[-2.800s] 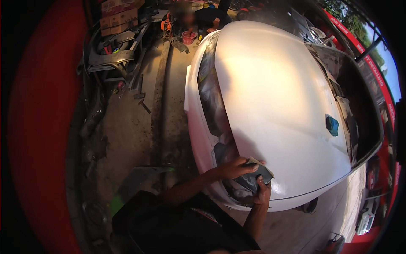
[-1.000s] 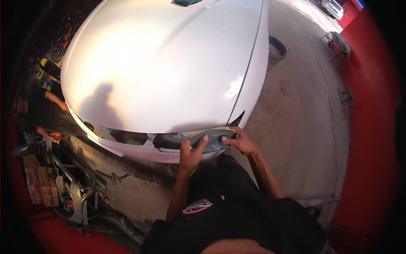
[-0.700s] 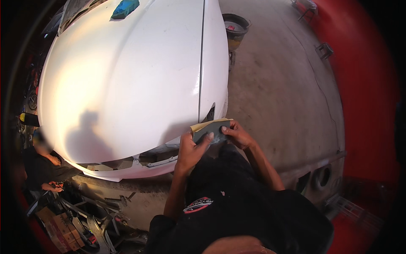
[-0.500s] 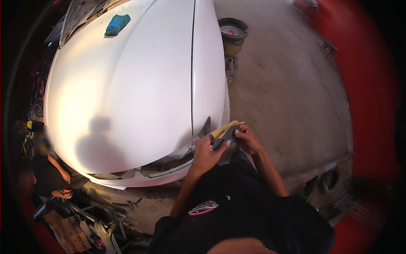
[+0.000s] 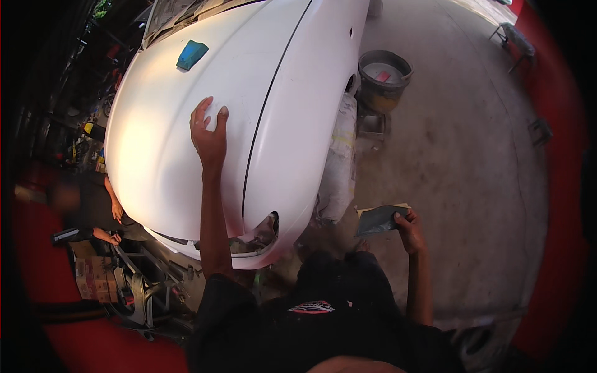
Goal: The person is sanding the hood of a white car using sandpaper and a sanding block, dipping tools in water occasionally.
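Over the white car hood (image 5: 161, 124) my left hand (image 5: 209, 133) reaches forward, fingers apart and curved, with nothing in it. Farther up the hood lies a blue-green block (image 5: 191, 55), beyond my left fingertips. At the right, above the floor, my right hand (image 5: 410, 229) pinches a folded sheet of sandpaper (image 5: 377, 221) by its edge. Its dark grey side faces up, and a tan backing shows along the far edge. Whether my left palm touches the hood cannot be made out.
A dark bucket (image 5: 385, 81) with a red piece inside stands on a support beside the car. Plastic sheeting (image 5: 339, 158) covers the wheel area. At the left, another person (image 5: 93, 199) sits near metal parts and a cardboard box (image 5: 96, 278).
My hands have parted. The left let go of the sandpaper and moved forward over the hood; the right carried the sheet to the right. The view has shifted.
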### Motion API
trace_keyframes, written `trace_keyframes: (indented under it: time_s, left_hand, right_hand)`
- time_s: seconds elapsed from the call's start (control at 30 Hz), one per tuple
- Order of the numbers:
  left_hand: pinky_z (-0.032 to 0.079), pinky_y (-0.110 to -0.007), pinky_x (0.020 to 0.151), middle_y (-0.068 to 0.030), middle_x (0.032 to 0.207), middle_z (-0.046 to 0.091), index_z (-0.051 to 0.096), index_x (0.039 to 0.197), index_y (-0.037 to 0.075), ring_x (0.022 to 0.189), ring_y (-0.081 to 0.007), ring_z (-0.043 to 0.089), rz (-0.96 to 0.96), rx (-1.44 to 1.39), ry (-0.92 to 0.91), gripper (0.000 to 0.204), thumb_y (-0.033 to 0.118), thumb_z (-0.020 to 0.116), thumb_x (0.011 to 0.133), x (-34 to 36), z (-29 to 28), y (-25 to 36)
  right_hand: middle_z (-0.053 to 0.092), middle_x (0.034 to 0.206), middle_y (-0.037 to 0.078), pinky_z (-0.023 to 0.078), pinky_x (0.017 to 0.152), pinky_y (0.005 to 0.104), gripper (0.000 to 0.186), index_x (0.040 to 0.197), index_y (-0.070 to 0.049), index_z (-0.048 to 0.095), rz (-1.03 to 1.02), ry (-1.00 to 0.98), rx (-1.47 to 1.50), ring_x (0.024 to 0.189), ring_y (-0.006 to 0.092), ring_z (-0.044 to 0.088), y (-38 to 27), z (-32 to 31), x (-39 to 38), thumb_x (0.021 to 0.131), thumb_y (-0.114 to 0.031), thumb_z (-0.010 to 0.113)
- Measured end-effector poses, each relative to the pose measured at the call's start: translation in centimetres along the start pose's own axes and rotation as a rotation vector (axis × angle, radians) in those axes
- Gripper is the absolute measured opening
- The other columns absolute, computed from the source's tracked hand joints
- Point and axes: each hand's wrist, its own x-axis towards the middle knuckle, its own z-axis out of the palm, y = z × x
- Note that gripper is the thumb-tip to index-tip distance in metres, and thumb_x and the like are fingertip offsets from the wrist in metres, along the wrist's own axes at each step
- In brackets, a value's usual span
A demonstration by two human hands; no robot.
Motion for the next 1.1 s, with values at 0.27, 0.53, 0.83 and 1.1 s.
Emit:
trace_keyframes:
  time_s: [0.27, 0.53, 0.83, 1.1]
  left_hand:
    - [0.027, -0.056, 0.123, -0.0331, 0.160, 0.030, 0.027, 0.157, -0.011, 0.150, -0.0478, 0.028, -0.248, 0.336, 0.230, 0.130, 0.078, 0.072, 0.074, 21.0, 7.1, -12.3]
    - [0.036, -0.053, 0.118, -0.0228, 0.158, 0.042, 0.039, 0.161, 0.018, 0.144, -0.0451, 0.040, -0.171, 0.631, 0.011, 0.111, 0.081, 0.070, 0.074, 30.0, 7.3, -17.3]
    - [0.049, -0.052, 0.104, -0.0149, 0.144, 0.053, 0.050, 0.152, 0.028, 0.131, -0.0390, 0.050, -0.193, 0.997, 0.147, 0.063, 0.056, 0.060, 0.096, 28.2, 9.8, -14.9]
    - [0.051, -0.041, 0.096, -0.0134, 0.116, 0.071, 0.066, 0.133, 0.010, 0.107, -0.0291, 0.066, -0.011, 0.555, 0.295, 0.049, 0.048, 0.059, 0.103, 24.6, 12.5, -6.6]
  right_hand:
    - [0.073, 0.094, 0.000, 0.051, 0.080, 0.0295, 0.019, 0.108, -0.007, 0.071, 0.024, 0.202, -0.096, 0.083, 0.0097, 0.065, -4.6, -8.2, 1.0, 0.094, -0.019, 0.076]
    - [0.072, 0.097, 0.001, 0.055, 0.083, 0.0341, 0.019, 0.107, -0.007, 0.068, 0.122, 0.417, 0.214, 0.088, 0.0136, 0.068, -1.5, -10.3, 4.6, 0.094, -0.018, 0.076]
    - [0.071, 0.119, 0.008, 0.055, 0.100, 0.0469, 0.032, 0.123, -0.009, 0.065, 0.211, 0.468, 0.550, 0.110, 0.0286, 0.069, -2.8, -17.7, 17.6, 0.093, -0.019, 0.071]
    - [0.070, 0.119, 0.007, 0.052, 0.105, 0.0469, 0.032, 0.126, -0.006, 0.062, 0.064, 0.449, 0.446, 0.112, 0.0257, 0.068, -13.2, -19.3, 30.2, 0.097, -0.019, 0.069]
